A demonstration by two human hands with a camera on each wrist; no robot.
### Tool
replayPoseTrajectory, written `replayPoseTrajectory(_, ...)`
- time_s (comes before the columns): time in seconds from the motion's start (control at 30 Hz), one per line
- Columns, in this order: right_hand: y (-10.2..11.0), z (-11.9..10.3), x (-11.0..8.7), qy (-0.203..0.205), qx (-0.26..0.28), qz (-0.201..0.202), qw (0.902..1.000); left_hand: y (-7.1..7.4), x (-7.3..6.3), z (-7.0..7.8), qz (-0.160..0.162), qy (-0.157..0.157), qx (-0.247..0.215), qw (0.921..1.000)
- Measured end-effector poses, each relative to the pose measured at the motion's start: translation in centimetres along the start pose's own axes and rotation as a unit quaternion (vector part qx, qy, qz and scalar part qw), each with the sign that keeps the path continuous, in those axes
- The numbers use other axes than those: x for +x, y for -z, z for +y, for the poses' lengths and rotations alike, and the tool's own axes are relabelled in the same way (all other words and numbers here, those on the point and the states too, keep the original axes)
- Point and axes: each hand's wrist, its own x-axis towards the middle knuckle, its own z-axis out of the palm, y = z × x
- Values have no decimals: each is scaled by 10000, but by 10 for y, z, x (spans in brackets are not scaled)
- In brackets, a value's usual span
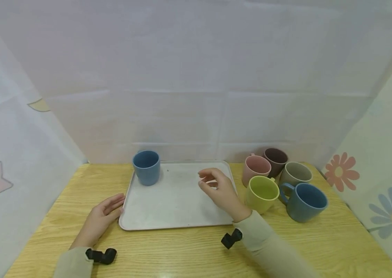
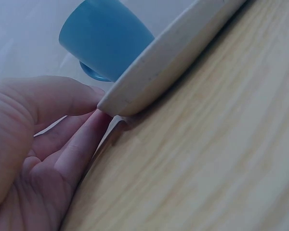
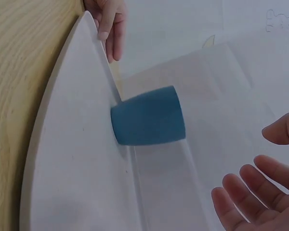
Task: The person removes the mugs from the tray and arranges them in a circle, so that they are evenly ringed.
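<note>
A white rectangular tray lies on the wooden table. At its left edge my left hand holds the rim, thumb on top and fingers against the side, as the left wrist view shows up close. One blue mug stands upright in the tray's far left corner, its handle turned away from me. Over the right part of the tray hovers my right hand, its fingers loosely bent and spread from the thumb, with nothing between them. A yellow-green mug stands just right of that wrist.
Right of the tray, mugs stand close together: a pink one, a dark brown one, a grey one and a second blue mug with its handle toward the yellow-green one. A pale cloth wall rises behind the table.
</note>
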Motion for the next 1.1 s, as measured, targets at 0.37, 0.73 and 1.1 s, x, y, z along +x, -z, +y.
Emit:
replayPoseTrajectory(0.37,-55,21,35,-1334,703,-650,9864,-1,2,-3,8,-98,-7,10000)
replayPoseTrajectory(0.73,-103,42,68,-1441,894,-595,9837,3,-3,-3,93,-122,-6,9999)
replayPoseTrajectory(1.1,-151,44,92,-1228,320,-646,9898,1,-2,-1,47,-15,-45,10000)
